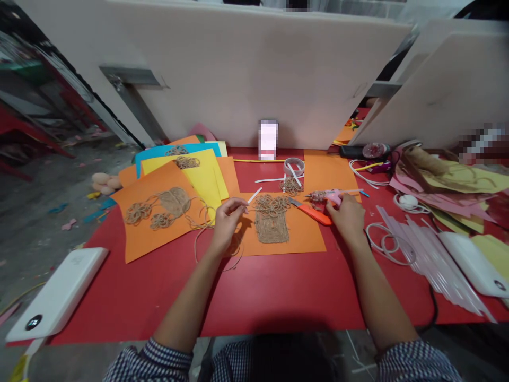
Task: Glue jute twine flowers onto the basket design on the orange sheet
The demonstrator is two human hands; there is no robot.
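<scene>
My left hand (230, 218) pinches a short white strip (255, 196) that sticks up past the fingertips, just left of a twine flower pot design (272, 225) on an orange sheet (310, 241). My right hand (348, 216) is closed around a pink glue gun (333, 197), its nozzle pointing left. Below the nozzle lies an orange utility knife (316, 214), its blade end reaching the twine flowers. Loose twine (195, 246) trails beneath my left wrist. Behind the design, a roll of tape (294, 166) stands near a twine flower (291, 185).
Colored sheets with twine designs (175, 201) overlap at left. A phone (268, 140) leans against the white partition (222, 79). Clear plastic tubes (429, 265), white cable (387, 246) and stacked paper (453, 180) lie at right. White power banks (63, 292) sit at both table ends.
</scene>
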